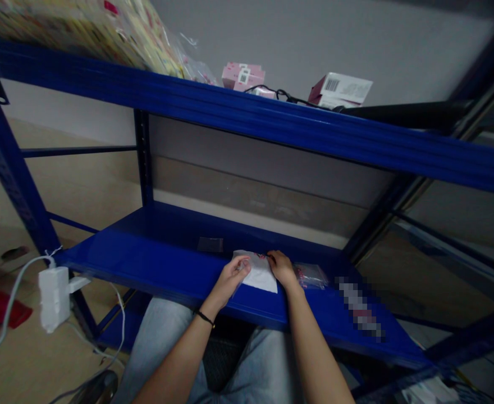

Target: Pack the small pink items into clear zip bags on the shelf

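Observation:
A white sheet [261, 275], paper or cloth, lies on the blue shelf [167, 269] in front of me. Small red pieces [260, 256] sit along its far edge, too small to name. My left hand [231, 276] is over the sheet's left side, thumb and fingers closed on what looks like a small clear plastic bag, mostly hidden by the hand. At the sheet's right edge, my right hand [282, 269] has its fingertips together beside the red pieces; what they pinch cannot be made out. Close to the right hand lies a clear bag of small red pieces [310, 276].
A flat clear bag [210, 244] lies behind and left of the sheet. Overhead, the upper shelf beam [247, 115] crosses the view, with pink boxes [243, 76], a white box [346, 87] and bagged goods above. A white power strip [54, 297] hangs at the left post.

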Tool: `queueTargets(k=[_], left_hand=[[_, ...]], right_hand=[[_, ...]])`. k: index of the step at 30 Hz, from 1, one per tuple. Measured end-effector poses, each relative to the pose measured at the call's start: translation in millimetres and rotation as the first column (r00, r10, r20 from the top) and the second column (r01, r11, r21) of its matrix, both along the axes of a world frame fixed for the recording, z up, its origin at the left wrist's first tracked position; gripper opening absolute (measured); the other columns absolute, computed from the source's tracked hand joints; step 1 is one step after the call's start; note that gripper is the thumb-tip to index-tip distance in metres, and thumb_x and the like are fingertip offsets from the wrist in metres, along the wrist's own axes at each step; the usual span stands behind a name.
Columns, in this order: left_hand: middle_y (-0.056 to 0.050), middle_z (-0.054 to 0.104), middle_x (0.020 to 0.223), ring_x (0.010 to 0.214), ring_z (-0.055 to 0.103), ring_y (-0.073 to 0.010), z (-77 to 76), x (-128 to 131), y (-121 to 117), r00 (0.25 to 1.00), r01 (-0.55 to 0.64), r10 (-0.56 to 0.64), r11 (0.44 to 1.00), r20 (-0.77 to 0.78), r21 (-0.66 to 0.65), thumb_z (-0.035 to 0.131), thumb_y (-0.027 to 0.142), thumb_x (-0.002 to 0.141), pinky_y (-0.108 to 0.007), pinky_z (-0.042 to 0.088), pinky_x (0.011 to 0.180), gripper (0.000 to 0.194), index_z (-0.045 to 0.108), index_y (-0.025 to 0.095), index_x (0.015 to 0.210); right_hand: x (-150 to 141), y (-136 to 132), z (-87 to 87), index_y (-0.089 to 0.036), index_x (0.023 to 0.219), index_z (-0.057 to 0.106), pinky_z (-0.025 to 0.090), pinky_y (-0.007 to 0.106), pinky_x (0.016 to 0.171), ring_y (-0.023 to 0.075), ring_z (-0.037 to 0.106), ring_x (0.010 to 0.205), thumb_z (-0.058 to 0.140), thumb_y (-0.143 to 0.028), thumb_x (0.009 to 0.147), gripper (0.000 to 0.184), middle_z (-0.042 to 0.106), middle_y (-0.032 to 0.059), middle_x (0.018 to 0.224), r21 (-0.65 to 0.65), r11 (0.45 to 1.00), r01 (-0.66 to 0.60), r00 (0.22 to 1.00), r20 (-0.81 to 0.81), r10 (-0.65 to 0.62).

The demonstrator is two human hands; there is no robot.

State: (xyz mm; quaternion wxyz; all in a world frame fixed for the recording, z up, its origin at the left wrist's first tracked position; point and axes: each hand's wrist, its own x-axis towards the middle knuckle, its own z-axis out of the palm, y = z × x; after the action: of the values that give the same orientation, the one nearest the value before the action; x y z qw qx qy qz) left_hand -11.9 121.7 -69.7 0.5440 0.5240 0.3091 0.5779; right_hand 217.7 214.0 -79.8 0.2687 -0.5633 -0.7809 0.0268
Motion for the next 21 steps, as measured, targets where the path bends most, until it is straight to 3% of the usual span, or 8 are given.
queueTargets(k=[7,15,18,21], left_hand=[[-0.009,0.065,0.114,0.103,0.058,-0.0232,0.6,0,-2,1.0,0.01,-0.009,1.0,0.026,-0.002,0.069,0.047,0.083,-0.029,0.043,0.087,0.047,0.064,0.017,0.119],[-0.008,0.065,0.11,0.101,0.059,-0.023,3.4,-2,-5,1.0,0.01,-0.01,1.0,0.009,0.007,0.07,0.045,0.083,-0.03,0.043,0.087,0.045,0.066,0.017,0.117],[-0.009,0.065,0.111,0.102,0.058,-0.0231,3.8,-2,-5,1.0,0.023,-0.023,1.0,0.004,0.016,0.069,0.044,0.083,-0.03,0.043,0.088,0.044,0.065,0.017,0.118],[-0.009,0.065,0.114,0.105,0.058,-0.0237,2.8,-2,-5,1.0,0.023,-0.023,0.999,-0.004,0.031,0.07,0.043,0.083,-0.03,0.043,0.09,0.043,0.065,0.017,0.118]], right_hand=[[-6,1,-0.4,-0.018,0.097,0.07,0.046,0.027,0.082,0.0194,0.063,0.09,0.047,-0.022,0.094,0.023,0.068,0.0075,0.094,0.044,0.996,-0.077,0.995,0.064,0.074],[-13,2,-3.5,-0.018,0.092,0.07,0.044,0.027,0.079,0.0202,0.062,0.09,0.049,-0.025,0.095,0.023,0.067,0.0083,0.092,0.039,0.999,-0.019,0.991,0.132,0.014],[-15,-1,1.7,-0.018,0.089,0.071,0.044,0.028,0.08,0.0207,0.062,0.089,0.049,-0.025,0.093,0.023,0.068,0.009,0.091,0.035,0.999,-0.029,0.998,0.049,0.027],[-20,-8,17.1,-0.017,0.088,0.071,0.045,0.03,0.079,0.021,0.063,0.086,0.051,-0.031,0.091,0.024,0.07,0.0087,0.091,0.019,0.999,-0.039,0.969,-0.243,0.043]])
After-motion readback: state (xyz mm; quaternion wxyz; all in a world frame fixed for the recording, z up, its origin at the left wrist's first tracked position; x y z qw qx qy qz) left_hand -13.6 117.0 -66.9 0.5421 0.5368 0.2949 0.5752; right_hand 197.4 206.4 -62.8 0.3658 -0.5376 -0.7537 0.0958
